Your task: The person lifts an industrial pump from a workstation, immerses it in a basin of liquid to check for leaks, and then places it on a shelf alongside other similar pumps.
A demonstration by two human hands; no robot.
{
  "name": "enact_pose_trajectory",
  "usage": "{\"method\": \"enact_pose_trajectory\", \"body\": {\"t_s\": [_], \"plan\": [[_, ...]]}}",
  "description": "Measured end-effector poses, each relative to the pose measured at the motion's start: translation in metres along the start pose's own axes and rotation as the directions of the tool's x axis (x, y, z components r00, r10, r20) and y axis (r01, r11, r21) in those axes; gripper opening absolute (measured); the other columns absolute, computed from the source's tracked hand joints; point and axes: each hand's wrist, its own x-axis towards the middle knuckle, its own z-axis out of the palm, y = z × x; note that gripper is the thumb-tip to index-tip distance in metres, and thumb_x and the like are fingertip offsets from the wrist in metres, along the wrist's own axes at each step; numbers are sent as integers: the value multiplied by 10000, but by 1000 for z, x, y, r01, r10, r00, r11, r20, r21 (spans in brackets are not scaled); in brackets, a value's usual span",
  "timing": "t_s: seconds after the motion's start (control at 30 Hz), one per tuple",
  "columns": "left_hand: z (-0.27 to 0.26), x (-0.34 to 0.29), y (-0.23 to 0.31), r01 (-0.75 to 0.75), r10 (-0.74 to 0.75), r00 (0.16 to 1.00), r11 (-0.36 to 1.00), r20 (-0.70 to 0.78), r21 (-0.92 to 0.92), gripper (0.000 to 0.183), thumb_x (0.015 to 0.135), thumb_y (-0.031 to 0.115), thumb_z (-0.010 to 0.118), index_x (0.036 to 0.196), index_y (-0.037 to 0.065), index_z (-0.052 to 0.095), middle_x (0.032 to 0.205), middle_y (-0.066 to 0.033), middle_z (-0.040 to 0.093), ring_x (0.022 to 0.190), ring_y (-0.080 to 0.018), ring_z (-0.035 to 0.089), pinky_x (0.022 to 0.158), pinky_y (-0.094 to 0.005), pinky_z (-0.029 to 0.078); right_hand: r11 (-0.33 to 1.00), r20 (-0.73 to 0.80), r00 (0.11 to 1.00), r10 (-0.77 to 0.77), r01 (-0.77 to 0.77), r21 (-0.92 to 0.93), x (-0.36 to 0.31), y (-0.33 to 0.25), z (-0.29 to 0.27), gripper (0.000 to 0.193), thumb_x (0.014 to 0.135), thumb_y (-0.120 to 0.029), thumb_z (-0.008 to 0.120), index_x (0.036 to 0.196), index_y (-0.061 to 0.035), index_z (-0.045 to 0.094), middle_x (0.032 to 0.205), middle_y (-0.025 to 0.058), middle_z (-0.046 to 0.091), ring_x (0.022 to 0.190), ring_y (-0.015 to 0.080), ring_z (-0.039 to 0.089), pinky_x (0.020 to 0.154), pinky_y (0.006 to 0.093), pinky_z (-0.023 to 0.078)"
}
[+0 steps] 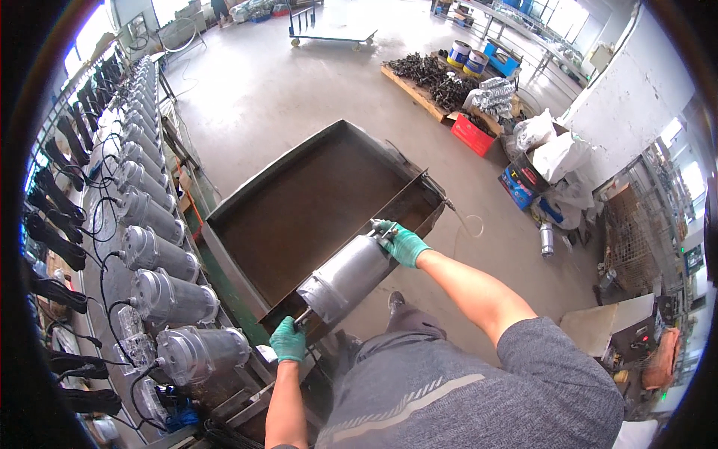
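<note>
A silver metal cylinder (345,278), like a motor or pump body, lies slanted over the near edge of a large rectangular metal tank (250,182). My left hand (289,341), in a green glove, is closed around a thin rod at the cylinder's lower left end. At the upper right end, my right hand (404,244), also green-gloved, grips a metal fitting. The tank's inside is dark brown; whether that is liquid or a rusty bottom I cannot tell.
A long row of similar silver cylinders (161,255) with black cables runs along the left bench. Dark metal parts (434,78) cover a pallet at the far right, near cardboard boxes and plastic bags (561,156). A blue flatbed cart (333,34) stands at the back.
</note>
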Motion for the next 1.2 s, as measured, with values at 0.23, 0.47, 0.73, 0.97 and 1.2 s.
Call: {"method": "enact_pose_trajectory", "body": {"t_s": [0.23,0.47,0.73,0.97,1.2], "plan": [[5,2,2,-50,54,995,997,-84,57,235,813,187,771,826,88,559,760,-181,594,679,-414,582,615,-470,486,903,165,968,-188,236,-358,3,-2,-13,291,1002,-48,554,1278,-55,648,1037,-10,599,773,38,528,741,163,524],[4,-28,18,287,-299,954,916,0,-280,569,789,198,889,1253,82,581,920,-80,679,801,-218,630,768,-380,531,134,452,883,-129,467,-874,-40,-32,12,367,945,-125,632,1304,-52,626,1256,136,577,1165,261,611,1041,376,510],[-21,-69,64,487,-590,797,755,-129,-439,620,944,106,741,1491,87,449,1194,-43,599,1004,-154,577,914,-304,499,-41,112,685,-720,119,-992,2,-154,-126,382,880,-167,640,1236,-32,603,1184,237,646,1090,408,632,958,476,516],[-39,-70,125,427,-561,773,805,-295,-412,467,1041,232,633,1444,44,492,1280,-72,613,1115,-180,585,967,-320,492,280,-292,914,-283,-213,-936,57,-179,-163,279,982,-304,593,1121,-62,585,881,108,642,708,245,595,640,420,499],[-58,-2,233,222,-451,876,689,-169,-689,377,1063,231,599,1395,58,551,1014,-16,649,911,-96,593,822,-248,506,774,61,994,93,-34,-632,-47,-156,-38,116,1028,-260,571,1049,-146,576,773,-5,573,549,101,511,479,271,455]]}}
